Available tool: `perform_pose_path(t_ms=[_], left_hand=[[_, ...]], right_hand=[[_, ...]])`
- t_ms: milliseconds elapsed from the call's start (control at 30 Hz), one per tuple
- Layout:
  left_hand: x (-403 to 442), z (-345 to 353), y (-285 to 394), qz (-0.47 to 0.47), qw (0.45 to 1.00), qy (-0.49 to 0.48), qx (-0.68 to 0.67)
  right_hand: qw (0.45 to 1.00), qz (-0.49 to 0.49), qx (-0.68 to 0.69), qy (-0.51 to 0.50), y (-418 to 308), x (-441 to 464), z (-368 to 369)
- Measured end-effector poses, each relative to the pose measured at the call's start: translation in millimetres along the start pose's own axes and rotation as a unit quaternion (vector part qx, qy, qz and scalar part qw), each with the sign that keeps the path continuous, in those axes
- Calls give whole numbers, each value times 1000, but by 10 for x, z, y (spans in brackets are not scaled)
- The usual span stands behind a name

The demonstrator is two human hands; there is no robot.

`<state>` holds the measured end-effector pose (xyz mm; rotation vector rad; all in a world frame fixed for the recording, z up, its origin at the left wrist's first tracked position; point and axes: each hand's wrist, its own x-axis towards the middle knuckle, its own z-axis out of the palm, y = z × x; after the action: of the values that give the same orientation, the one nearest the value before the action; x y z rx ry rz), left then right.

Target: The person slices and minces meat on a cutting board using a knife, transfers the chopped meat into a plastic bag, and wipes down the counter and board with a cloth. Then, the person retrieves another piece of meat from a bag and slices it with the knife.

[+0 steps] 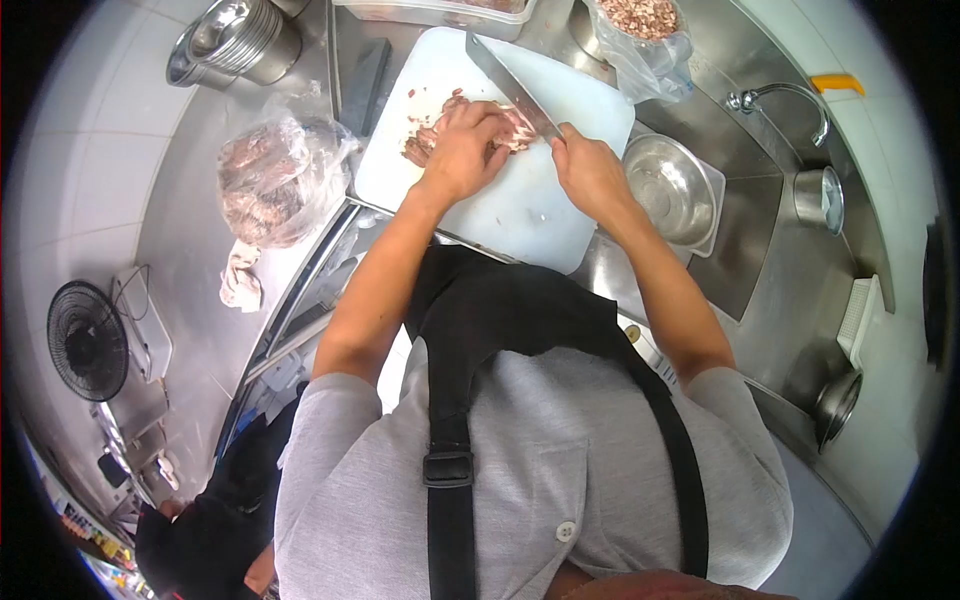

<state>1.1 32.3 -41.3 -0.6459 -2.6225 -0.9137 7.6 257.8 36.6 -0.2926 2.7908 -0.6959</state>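
On a white cutting board lies a heap of raw meat, with small scraps scattered at its left side. My left hand rests on the meat and holds it down, its fingers bent over the pieces. A broad-bladed kitchen knife is gripped by the handle in my right hand. The blade points up and to the left across the board, along the right side of the meat. Its handle is mostly hidden by my fingers.
Left of the board sits a plastic bag of meat, with a crumpled cloth below it. A steel bowl stands at right, beneath a bag of chopped meat. Stacked steel containers are at upper left. Another person is at lower left.
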Motion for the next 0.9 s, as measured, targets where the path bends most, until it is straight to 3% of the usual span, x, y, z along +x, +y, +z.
perform_pose_path(t_ms=[100, 367, 533, 700, 900], left_hand=[[-8, -115, 31, -32, 999, 7, -41], [10, 39, -39, 7, 999, -12, 38], [29, 4, -17, 26, 998, -13, 49], [-25, -158, -4, -43, 998, -17, -40], [-4, -112, -118, 13, 1000, -6, 0]], right_hand=[[998, -14, 33, 48, -128, -100, -129], [999, -14, -10, -44, 221, 137, 315], [1000, -1, 4, 1, 39, 50, 65], [998, -9, 44, 50, -153, -96, -150], [999, -21, -10, -26, 94, 87, 336]])
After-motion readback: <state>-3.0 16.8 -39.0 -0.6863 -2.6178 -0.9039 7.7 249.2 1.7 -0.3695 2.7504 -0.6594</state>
